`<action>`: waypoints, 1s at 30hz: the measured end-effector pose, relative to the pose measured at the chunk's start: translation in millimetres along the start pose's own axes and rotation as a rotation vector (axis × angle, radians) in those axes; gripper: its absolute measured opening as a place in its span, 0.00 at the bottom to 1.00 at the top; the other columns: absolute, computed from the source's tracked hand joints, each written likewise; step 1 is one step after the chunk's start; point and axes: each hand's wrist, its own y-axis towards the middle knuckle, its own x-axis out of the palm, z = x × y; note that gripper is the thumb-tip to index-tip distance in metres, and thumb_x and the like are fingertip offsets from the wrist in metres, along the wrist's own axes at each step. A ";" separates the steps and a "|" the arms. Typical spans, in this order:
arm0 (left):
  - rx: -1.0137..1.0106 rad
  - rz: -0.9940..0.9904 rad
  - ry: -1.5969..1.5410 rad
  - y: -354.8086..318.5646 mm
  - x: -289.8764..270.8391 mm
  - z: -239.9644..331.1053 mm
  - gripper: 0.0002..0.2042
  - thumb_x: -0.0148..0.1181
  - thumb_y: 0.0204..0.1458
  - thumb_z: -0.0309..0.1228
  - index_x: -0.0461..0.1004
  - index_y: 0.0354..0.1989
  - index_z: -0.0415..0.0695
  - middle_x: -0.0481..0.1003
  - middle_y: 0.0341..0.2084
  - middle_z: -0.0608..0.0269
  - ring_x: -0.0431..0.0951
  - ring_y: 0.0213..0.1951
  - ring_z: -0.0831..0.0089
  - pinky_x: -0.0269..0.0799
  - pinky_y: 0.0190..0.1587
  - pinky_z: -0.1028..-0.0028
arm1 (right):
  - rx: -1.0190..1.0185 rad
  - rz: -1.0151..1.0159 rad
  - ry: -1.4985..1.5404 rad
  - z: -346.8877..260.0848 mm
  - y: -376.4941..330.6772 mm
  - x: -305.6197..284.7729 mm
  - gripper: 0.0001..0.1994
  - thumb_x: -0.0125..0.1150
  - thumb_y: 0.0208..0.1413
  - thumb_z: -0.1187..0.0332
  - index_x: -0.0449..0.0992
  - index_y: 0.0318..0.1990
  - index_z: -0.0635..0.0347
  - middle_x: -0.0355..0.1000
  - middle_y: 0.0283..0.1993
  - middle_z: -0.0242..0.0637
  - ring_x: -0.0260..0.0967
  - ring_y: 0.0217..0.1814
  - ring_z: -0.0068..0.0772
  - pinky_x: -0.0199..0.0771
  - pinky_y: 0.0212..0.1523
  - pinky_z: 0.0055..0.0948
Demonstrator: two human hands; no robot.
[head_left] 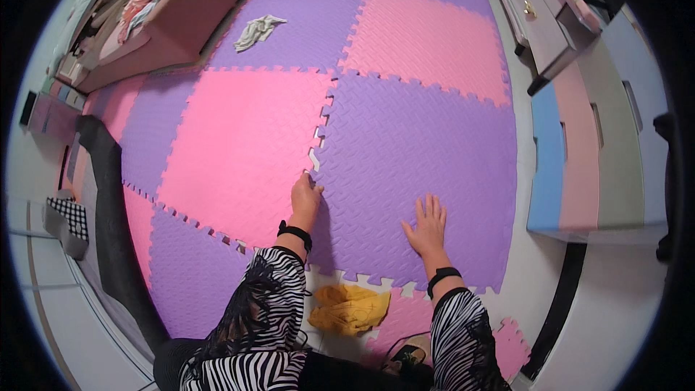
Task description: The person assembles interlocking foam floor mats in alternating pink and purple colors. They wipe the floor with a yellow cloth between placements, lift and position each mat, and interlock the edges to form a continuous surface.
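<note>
My left hand [307, 195] curls, its pinch unclear, at the left edge of the purple square foam tile [420, 145], my right hand [428, 226] splayed open, and uneven pressing could buckle it

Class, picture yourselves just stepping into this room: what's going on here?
A person in striped sleeves is working over interlocking floor mats. The left hand is at the seam between a pink mat and a purple mat; whether it grips an edge is unclear. The right hand is spread over the purple mat. Gaps show along that seam. A yellow cloth lies by the purple mat's near edge.
</note>
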 end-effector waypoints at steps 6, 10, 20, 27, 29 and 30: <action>0.669 0.101 0.341 -44.6 10.1 23.2 0.29 0.66 0.38 0.34 0.66 0.53 0.50 0.63 0.54 0.49 0.62 0.55 0.49 0.59 0.52 0.49 | 0.089 -0.008 -0.056 -14.6 -2.0 -3.9 0.34 0.57 0.48 0.52 0.60 0.60 0.62 0.50 0.66 0.51 0.40 0.70 0.50 0.38 0.66 0.50; 0.694 -0.415 0.496 -85.8 26.3 35.5 0.37 0.63 0.38 0.52 0.61 0.60 0.55 0.49 0.64 0.50 0.45 0.65 0.48 0.44 0.58 0.38 | 0.121 -0.052 0.066 -3.7 -4.5 -7.2 0.33 0.56 0.50 0.51 0.58 0.61 0.57 0.48 0.66 0.50 0.40 0.70 0.49 0.38 0.65 0.50; 0.752 -0.653 0.795 -79.2 4.8 73.8 0.45 0.64 0.37 0.55 0.52 0.64 0.51 0.45 0.64 0.41 0.44 0.64 0.39 0.52 0.55 0.40 | 0.788 -0.078 -0.154 51.0 -106.5 -36.9 0.35 0.51 0.53 0.48 0.52 0.65 0.53 0.38 0.70 0.49 0.30 0.73 0.47 0.32 0.64 0.61; 0.953 -0.820 0.950 -57.6 -2.7 79.8 0.49 0.68 0.34 0.53 0.49 0.65 0.48 0.46 0.62 0.35 0.51 0.60 0.33 0.69 0.47 0.50 | 0.919 -0.272 -0.095 31.2 -98.6 -44.9 0.39 0.50 0.52 0.44 0.47 0.67 0.54 0.34 0.72 0.46 0.26 0.74 0.46 0.34 0.64 0.61; 1.085 -0.797 1.001 -52.1 -7.2 72.6 0.48 0.67 0.35 0.53 0.49 0.65 0.48 0.48 0.61 0.35 0.55 0.58 0.34 0.72 0.45 0.53 | 0.926 -0.284 -0.068 20.8 -100.9 -47.3 0.41 0.51 0.51 0.44 0.45 0.67 0.54 0.33 0.71 0.47 0.28 0.73 0.46 0.37 0.64 0.59; 1.102 -0.802 0.994 -50.3 -10.0 69.1 0.48 0.67 0.35 0.53 0.49 0.65 0.48 0.48 0.61 0.35 0.55 0.58 0.34 0.72 0.45 0.53 | 0.921 -0.311 -0.032 15.2 -103.1 -47.7 0.41 0.52 0.51 0.43 0.44 0.67 0.54 0.33 0.71 0.48 0.28 0.73 0.47 0.39 0.64 0.59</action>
